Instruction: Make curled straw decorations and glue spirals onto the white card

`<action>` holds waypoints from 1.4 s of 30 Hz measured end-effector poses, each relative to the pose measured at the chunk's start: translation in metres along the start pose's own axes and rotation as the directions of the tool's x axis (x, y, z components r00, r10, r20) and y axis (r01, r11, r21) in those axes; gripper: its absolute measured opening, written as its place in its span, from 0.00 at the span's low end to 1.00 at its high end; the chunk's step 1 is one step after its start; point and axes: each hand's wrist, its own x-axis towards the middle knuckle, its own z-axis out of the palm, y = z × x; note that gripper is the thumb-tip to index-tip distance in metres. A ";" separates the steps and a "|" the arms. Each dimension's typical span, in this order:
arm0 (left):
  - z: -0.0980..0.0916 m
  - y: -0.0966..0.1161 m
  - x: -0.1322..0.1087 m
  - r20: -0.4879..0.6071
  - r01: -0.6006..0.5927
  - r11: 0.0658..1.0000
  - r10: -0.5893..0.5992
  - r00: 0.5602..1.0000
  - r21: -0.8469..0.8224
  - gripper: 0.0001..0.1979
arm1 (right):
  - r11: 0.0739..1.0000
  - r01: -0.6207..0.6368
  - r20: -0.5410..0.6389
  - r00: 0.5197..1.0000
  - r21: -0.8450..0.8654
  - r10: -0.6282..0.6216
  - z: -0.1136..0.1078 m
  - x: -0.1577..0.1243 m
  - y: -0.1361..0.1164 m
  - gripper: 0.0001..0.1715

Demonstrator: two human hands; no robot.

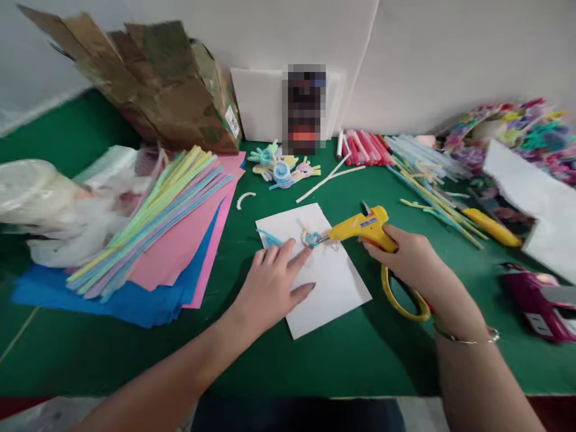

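Observation:
My right hand [411, 261] is closed round a yellow glue gun [360, 227]. The gun's nozzle touches a small blue and cream pipe-cleaner spiral [310, 239] lying on a white sheet of paper [328, 288]. Flat on that sheet lies my left hand [272, 282], fingers spread, with the fingertips next to the spiral. A loose blue pipe-cleaner piece [270, 238] lies on the sheet's left corner. Yellow-handled scissors [398, 300] lie on the green table under my right wrist.
Pink and blue paper sheets [180, 252] with pastel pipe cleaners [153, 216] lie at left, beside plastic bags [54, 204] and a cardboard box [157, 84]. Finished pipe-cleaner shapes [281, 165] sit at the back. Red sticks [364, 147], straws [423, 162], colourful decorations [517, 132] and a magenta device [540, 300] fill the right.

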 end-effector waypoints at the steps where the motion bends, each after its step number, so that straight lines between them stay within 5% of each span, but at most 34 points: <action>1: 0.000 0.000 0.000 -0.001 0.000 1.000 0.000 1.000 -0.001 0.25 | 1.000 -0.006 -0.007 1.000 0.003 0.006 0.000 0.000 0.000 0.15; 42: -0.002 0.001 0.000 -0.012 -0.002 1.000 0.001 1.000 -0.021 0.25 | 0.999 0.013 -0.121 0.993 -0.033 -0.017 -0.004 -0.002 -0.001 0.23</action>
